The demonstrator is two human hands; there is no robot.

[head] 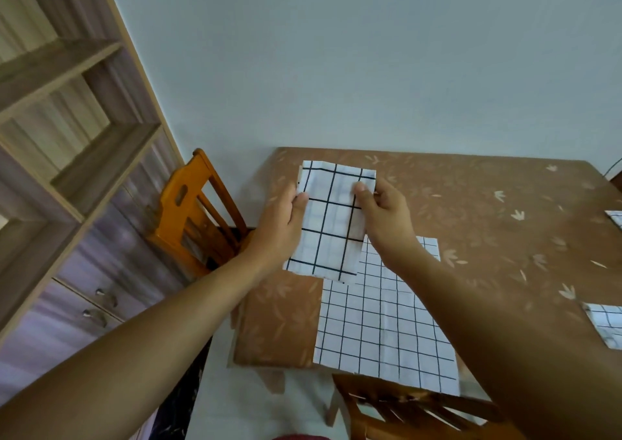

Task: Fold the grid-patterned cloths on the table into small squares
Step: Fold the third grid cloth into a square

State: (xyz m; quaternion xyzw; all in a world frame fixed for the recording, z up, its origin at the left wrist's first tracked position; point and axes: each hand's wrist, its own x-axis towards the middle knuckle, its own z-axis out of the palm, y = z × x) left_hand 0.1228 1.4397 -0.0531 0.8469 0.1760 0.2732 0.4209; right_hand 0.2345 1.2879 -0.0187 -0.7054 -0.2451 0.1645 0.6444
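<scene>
I hold a white cloth with a black grid (pixel 331 224), folded into a narrow rectangle, up in the air above the table (pixel 471 211). My left hand (pixel 282 224) grips its left edge with the thumb on top. Its upper right edge is pinched by my right hand (pixel 383 214). A larger grid cloth (pixel 380 322) lies flat on the table below, near the front edge. At the right side lie two small folded grid cloths, one (pixel 606 325) near the front and one (pixel 616 217) farther back, both cut off by the frame.
The table has a brown leaf-patterned cover and stands against a pale wall. An orange wooden chair (pixel 192 214) stands at its left end, and another chair (pixel 410 412) sits at the front edge. A wooden shelf unit with drawers (pixel 67 170) fills the left.
</scene>
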